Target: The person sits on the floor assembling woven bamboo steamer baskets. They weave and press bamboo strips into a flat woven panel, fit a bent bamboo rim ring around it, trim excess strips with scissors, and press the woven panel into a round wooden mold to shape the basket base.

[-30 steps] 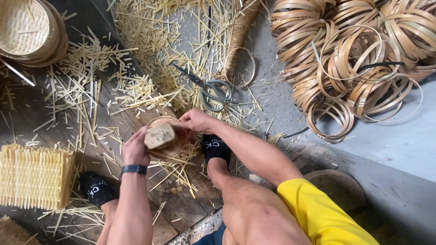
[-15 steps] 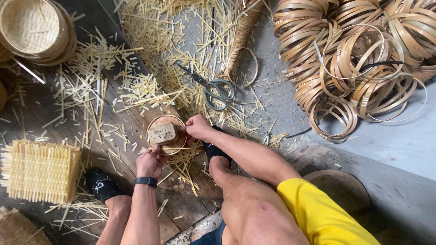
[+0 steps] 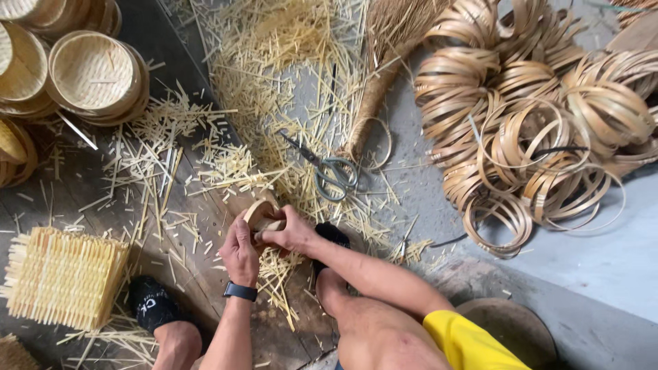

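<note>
My left hand (image 3: 239, 252) and my right hand (image 3: 293, 231) both grip a small round bamboo ring (image 3: 259, 212), held on edge low over the wooden floor. A short wooden piece sits inside the ring between my fingers. A dark band circles my left wrist. Cut bamboo slivers (image 3: 277, 277) lie right under my hands. Grey scissors (image 3: 327, 168) rest on the floor just beyond the ring.
Stacked woven bamboo trays (image 3: 92, 72) stand at the far left. A woven mat of bamboo strips (image 3: 62, 277) lies at near left beside my left shoe (image 3: 152, 303). A big pile of bamboo hoops (image 3: 541, 116) fills the right. A broom (image 3: 387, 62) lies among scattered slivers.
My left hand has come back up onto the ring, which is now tilted on edge between both hands. The view has shifted closer and to the left.
</note>
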A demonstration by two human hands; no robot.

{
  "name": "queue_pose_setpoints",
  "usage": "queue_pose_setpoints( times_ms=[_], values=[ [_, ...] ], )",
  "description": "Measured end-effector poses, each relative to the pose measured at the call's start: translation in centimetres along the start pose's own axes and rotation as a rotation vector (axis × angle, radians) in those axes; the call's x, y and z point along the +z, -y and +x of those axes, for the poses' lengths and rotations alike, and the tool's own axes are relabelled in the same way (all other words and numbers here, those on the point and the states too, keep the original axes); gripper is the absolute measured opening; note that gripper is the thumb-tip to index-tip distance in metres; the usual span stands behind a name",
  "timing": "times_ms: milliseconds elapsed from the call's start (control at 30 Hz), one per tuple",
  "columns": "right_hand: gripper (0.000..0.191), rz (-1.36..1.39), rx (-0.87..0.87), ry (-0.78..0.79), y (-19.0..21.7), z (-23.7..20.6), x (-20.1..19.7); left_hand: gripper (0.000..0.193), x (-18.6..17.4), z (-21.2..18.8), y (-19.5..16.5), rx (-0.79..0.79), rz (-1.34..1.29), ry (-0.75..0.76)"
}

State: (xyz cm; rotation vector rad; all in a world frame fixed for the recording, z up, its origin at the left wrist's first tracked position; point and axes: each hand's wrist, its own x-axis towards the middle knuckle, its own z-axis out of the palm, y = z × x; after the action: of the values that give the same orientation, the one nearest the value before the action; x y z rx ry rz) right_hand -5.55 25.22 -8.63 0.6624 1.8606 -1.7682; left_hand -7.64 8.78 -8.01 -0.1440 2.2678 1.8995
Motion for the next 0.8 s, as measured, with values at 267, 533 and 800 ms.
queue_pose_setpoints(
  times_ms=[267,533,800],
  values=[
    [0.077,0.162,-0.123,0.095,-1.9,2.2,-0.3,0.048,-1.7,3.7,2.9,-0.071,0.132,-0.131],
    [0.054,0.697,-0.025,0.325,0.8,2.2,-3.4,0.053,-10.9,12.9,3.7,-0.27,0.538,-0.051],
    [0.052,0.628,-0.012,0.298,4.3,2.0,-1.5,0.029,-15.7,21.6,-7.7,-0.336,-0.794,-0.131]
  ],
)
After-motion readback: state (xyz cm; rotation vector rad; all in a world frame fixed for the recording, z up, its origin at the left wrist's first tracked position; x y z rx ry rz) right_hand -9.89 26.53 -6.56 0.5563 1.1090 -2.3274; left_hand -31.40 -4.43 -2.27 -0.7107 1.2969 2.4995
